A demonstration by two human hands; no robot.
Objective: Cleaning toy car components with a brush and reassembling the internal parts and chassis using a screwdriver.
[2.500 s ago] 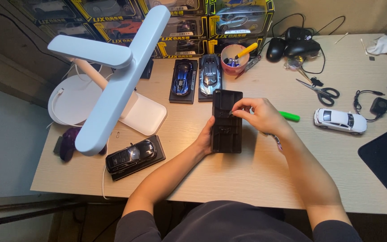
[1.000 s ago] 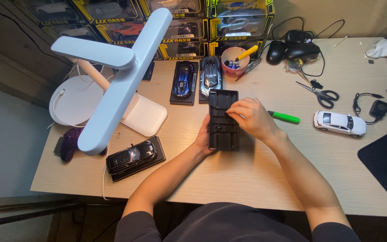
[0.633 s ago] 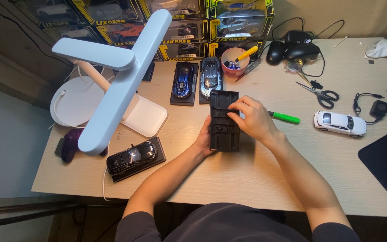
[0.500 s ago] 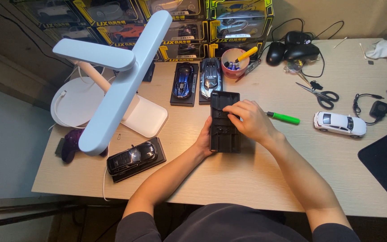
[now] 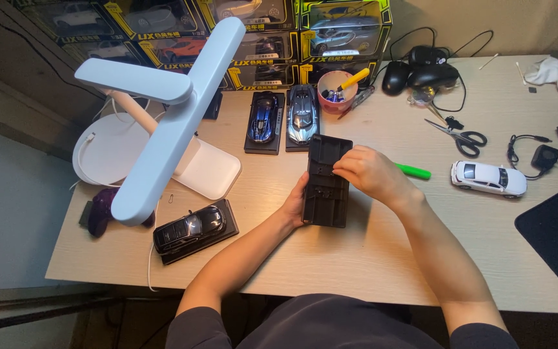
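A black rectangular plastic base (image 5: 326, 194) lies lengthwise on the light wooden desk (image 5: 369, 258) in front of me. My left hand (image 5: 295, 203) grips its left edge near the lower half. My right hand (image 5: 369, 174) rests over its upper right part, fingertips on the plastic. This hand is closed around a green-handled tool (image 5: 414, 172), and the handle sticks out to the right. The tool's tip is hidden under my fingers.
A white desk lamp (image 5: 163, 129) reaches over the left side. A black model car (image 5: 192, 229), a blue one (image 5: 264, 119) and a silver-blue one (image 5: 303, 116) stand on bases. A pink cup (image 5: 336, 97), scissors (image 5: 463, 139), a white car (image 5: 489, 179) and boxed cars (image 5: 259, 32) lie around.
My right hand has shifted slightly over the upper part of the black base, with the green tool still in it. My left hand keeps its grip on the left edge.
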